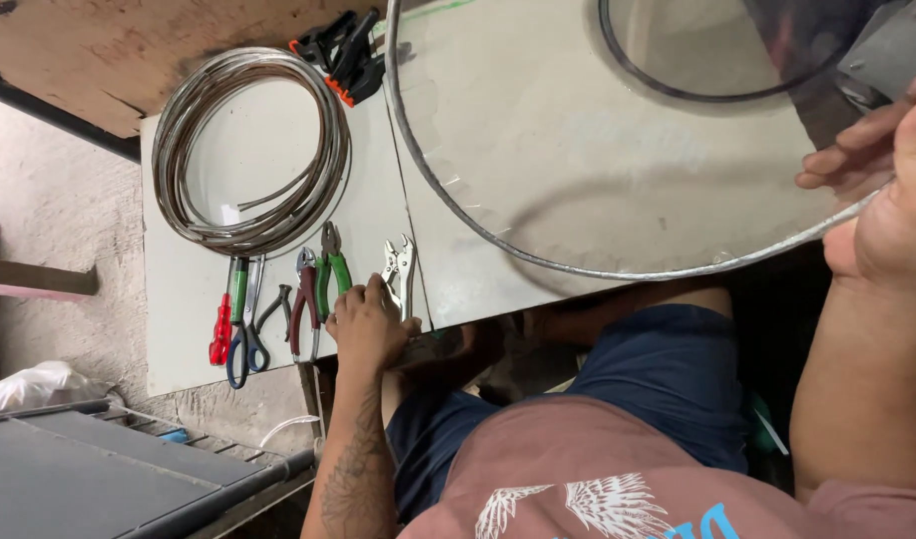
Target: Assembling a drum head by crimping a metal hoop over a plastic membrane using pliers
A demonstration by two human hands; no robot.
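Left hand point(370, 327) on locking pliers point(399, 269), table-edge point(278, 374).

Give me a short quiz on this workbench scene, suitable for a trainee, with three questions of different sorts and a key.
1. True or false: the right hand holds the round metal sheet by its rim.
2. Which tool lies nearest to the left hand? A) a hammer B) the silver locking pliers C) a saw
3. Fill in the missing word: on the table, the metal wire is wound into a ___.

Key: 1 true; 2 B; 3 coil.
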